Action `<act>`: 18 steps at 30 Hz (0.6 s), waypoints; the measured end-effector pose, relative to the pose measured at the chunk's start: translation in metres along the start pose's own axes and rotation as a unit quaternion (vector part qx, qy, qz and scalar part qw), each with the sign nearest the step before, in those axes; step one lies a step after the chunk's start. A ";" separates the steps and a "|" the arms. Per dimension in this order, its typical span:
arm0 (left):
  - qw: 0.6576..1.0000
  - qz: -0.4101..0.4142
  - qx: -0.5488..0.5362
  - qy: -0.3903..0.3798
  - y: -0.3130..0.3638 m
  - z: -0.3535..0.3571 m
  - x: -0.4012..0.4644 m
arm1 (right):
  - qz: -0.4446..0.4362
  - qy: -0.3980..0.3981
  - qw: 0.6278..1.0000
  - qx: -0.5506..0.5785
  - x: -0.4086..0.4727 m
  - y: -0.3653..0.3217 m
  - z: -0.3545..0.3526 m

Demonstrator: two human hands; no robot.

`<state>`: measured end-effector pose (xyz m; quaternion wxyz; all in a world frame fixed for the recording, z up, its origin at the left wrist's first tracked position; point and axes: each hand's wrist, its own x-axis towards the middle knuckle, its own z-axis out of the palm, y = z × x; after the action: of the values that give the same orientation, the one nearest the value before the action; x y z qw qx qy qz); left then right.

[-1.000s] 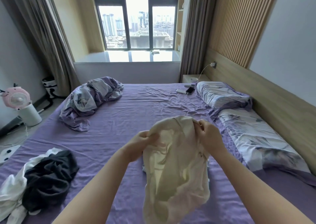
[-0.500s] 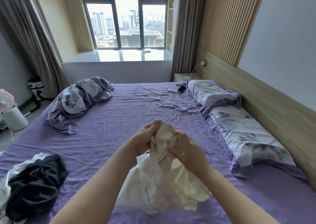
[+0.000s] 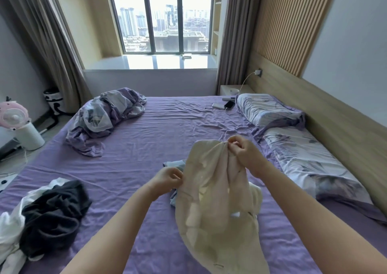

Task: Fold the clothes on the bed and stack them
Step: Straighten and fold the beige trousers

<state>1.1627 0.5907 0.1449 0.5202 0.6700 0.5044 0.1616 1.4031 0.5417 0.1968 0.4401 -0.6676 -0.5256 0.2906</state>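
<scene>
garment [image 3: 211,200] is hanging over the middle of the bed [image 3: 159,127], right hand [image 3: 244,154] pinching its top edge, left hand [image 3: 167,178] gripping its left side, lower down. another piece of clothing [image 3: 174,164] is lying on the sheet just behind it. clothes pile [image 3: 41,217] is sitting at the near left edge — bunched quilt [image 3: 104,118] lying far left. two pillows [image 3: 293,148] are lining the right side along the headboard [image 3: 335,116]. phone [image 3: 229,104] is resting beside the far pillow — fan [image 3: 14,116] is standing on the floor, left of the bed.

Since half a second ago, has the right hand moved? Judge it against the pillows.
Yes. The right hand, pinching the cream garment, has risen and moved toward the nearer pillow.
</scene>
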 end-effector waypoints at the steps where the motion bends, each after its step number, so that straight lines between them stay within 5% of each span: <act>1: 0.999 0.000 -0.007 0.034 -0.004 0.000 0.002 | 0.015 0.015 1.000 0.018 0.002 0.000 -0.005; 7: 0.940 0.168 0.046 0.294 0.013 0.029 -0.004 | 0.142 0.080 0.983 0.088 0.013 0.006 -0.028; 10: 0.946 0.261 0.070 0.179 0.033 0.063 -0.011 | 0.173 0.108 0.971 0.121 0.013 0.011 -0.031; 13: 0.967 0.179 0.181 0.018 0.040 0.101 -0.006 | 0.193 0.115 0.963 0.149 0.010 0.015 -0.035; 16: 0.952 0.131 0.261 0.095 0.040 0.122 0.001 | 0.183 0.142 0.963 0.139 0.005 0.017 -0.042; 18: 0.950 0.167 0.240 0.109 0.046 0.121 0.004 | 0.136 0.189 0.972 0.014 -0.001 0.021 -0.052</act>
<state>1.2775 0.5314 0.1343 0.2520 0.8279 0.4629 0.1920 1.4564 0.5243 0.2016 0.4972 -0.7692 -0.3330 0.2241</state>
